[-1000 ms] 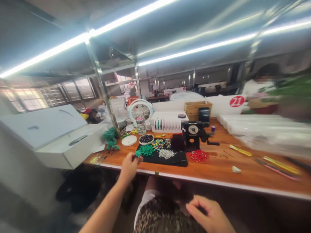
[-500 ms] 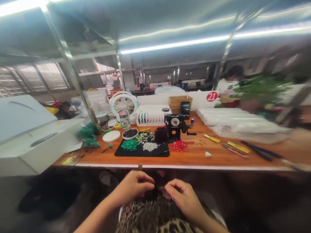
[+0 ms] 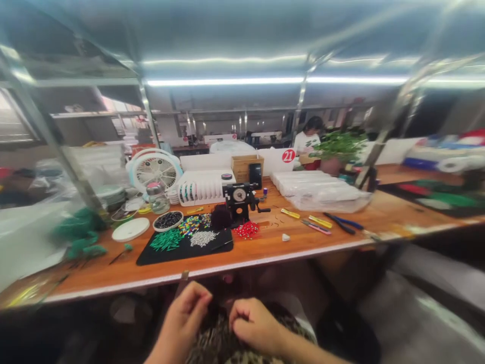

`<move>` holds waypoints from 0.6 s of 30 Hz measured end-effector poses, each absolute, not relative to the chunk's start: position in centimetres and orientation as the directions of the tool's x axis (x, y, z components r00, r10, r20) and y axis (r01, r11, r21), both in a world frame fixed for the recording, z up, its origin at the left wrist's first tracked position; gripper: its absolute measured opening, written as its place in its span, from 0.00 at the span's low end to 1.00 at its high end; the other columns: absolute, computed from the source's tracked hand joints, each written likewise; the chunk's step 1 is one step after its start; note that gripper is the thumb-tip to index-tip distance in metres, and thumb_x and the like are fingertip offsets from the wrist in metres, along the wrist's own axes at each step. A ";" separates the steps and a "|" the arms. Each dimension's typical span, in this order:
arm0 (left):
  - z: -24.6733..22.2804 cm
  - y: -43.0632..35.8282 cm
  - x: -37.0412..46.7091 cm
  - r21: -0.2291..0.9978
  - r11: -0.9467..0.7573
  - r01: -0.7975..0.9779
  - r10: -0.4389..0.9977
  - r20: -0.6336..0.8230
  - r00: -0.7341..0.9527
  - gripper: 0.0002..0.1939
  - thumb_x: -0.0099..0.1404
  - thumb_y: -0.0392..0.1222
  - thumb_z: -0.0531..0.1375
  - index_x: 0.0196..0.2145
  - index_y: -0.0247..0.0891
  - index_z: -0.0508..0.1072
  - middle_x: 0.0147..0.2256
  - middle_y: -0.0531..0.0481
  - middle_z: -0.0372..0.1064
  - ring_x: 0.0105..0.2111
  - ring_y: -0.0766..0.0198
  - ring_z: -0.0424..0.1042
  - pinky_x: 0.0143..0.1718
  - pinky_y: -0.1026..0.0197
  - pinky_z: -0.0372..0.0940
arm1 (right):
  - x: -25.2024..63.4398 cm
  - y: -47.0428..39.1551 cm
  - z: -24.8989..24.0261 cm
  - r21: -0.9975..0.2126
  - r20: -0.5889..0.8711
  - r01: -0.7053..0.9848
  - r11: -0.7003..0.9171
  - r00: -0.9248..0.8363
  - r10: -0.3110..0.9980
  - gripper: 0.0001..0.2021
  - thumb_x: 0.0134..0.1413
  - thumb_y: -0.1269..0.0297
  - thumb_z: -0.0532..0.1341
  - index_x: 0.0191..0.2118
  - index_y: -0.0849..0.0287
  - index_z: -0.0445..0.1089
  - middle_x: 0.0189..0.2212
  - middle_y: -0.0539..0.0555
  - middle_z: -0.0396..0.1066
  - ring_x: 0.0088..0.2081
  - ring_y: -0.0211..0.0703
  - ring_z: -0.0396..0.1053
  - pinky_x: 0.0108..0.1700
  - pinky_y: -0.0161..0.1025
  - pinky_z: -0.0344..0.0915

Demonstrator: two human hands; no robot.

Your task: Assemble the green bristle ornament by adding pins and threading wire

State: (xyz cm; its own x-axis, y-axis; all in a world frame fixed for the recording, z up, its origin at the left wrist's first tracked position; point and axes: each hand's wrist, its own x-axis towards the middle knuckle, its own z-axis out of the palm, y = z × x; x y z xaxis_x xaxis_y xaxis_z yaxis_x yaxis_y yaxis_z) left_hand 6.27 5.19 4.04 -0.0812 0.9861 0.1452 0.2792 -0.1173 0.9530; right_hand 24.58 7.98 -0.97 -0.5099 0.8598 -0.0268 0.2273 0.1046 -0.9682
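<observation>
Both hands hover over my lap, below the table's front edge. My left hand (image 3: 188, 309) is closed in a pinch, thumb against fingertips; whatever it may hold is too small to make out. A short way to its right, my right hand (image 3: 253, 323) has its fingers curled in to the thumb, and any thing between them is hidden. Nearest on the table lies a black mat (image 3: 151, 258) with green pieces (image 3: 165, 240), silvery pieces (image 3: 203, 238) and multicoloured beads (image 3: 189, 225). Red pieces (image 3: 246, 230) lie beside it, in front of a black hand-cranked device with a dial (image 3: 239, 197).
A dish of black beads (image 3: 168, 220), a white lid (image 3: 131, 230) and a fan (image 3: 156, 172) stand left. Yellow-handled tools (image 3: 320, 221), pliers (image 3: 343, 223) and plastic-wrapped packages (image 3: 314, 187) lie right. A person (image 3: 308, 141) sits beyond, near a plant (image 3: 339, 146).
The view has turned to the right, so the table things stand farther left. My hands remain over my lap, and the fingers of both look more tightly closed.
</observation>
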 end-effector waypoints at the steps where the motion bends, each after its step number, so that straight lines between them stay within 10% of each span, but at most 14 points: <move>1: 4.8 5.4 5.3 0.916 -0.179 0.360 0.964 0.236 -0.122 0.18 0.54 0.58 0.61 0.24 0.39 0.69 0.19 0.54 0.62 0.19 0.68 0.59 0.20 0.67 0.54 | 25.0 8.0 -0.8 -0.951 -0.023 0.281 0.129 -0.482 0.876 0.08 0.39 0.75 0.53 0.23 0.62 0.70 0.20 0.48 0.67 0.26 0.35 0.64 0.27 0.28 0.56; 9: 8.0 7.4 4.4 0.831 -0.165 0.532 0.895 0.352 -0.272 0.20 0.51 0.63 0.60 0.24 0.42 0.69 0.18 0.54 0.65 0.20 0.63 0.63 0.24 0.64 0.59 | 29.1 11.0 2.8 -0.640 0.361 0.576 0.508 -0.358 0.861 0.09 0.55 0.73 0.52 0.34 0.59 0.69 0.32 0.52 0.70 0.35 0.38 0.66 0.38 0.32 0.59; 18: 6.0 10.1 7.5 0.975 0.114 0.192 0.957 -0.056 -0.284 0.29 0.34 0.63 0.68 0.27 0.36 0.74 0.20 0.49 0.69 0.20 0.64 0.62 0.20 0.66 0.58 | 34.3 19.5 4.6 -0.318 0.333 0.915 0.248 -0.137 0.933 0.10 0.59 0.61 0.54 0.39 0.53 0.74 0.38 0.53 0.68 0.41 0.39 0.65 0.43 0.32 0.60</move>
State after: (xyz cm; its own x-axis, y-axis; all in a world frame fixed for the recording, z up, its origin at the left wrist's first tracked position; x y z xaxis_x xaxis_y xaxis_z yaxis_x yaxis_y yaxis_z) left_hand 7.54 10.13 5.98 -0.2839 0.9572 -0.0561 0.1917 0.1140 0.9748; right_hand 34.28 19.46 4.64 -0.1365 0.9328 0.3334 0.9153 0.2475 -0.3177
